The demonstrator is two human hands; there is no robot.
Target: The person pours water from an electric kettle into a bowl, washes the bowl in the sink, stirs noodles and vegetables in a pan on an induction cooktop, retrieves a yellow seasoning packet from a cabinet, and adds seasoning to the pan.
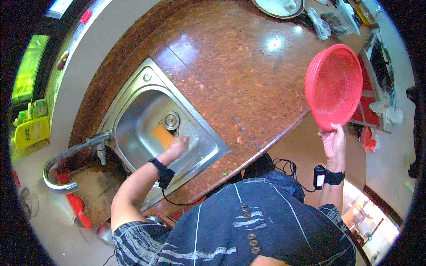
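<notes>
My left hand [178, 146] is inside the stainless steel sink basin [133, 119], its fingers curled and slightly blurred. An orange sponge [162, 135] sticks out from its left side, beside the round drain strainer [171, 120]; the hand appears closed on it, though the contact is partly hidden. To the right, past the counter edge, my right hand [332, 136] grips the lower rim of a red plastic mesh basket [336, 83]. The basket is raised and tilted, so its inside shows. Small green scraps lie in and around the sink.
A chrome faucet [60, 159] curves at the left of the sink. Yellow bottles [31, 133] stand at far left. On the brown stone counter [233, 66], a tray [279, 6] and plastic bags [319, 25] lie at the back. A dish rack [377, 79] is at right.
</notes>
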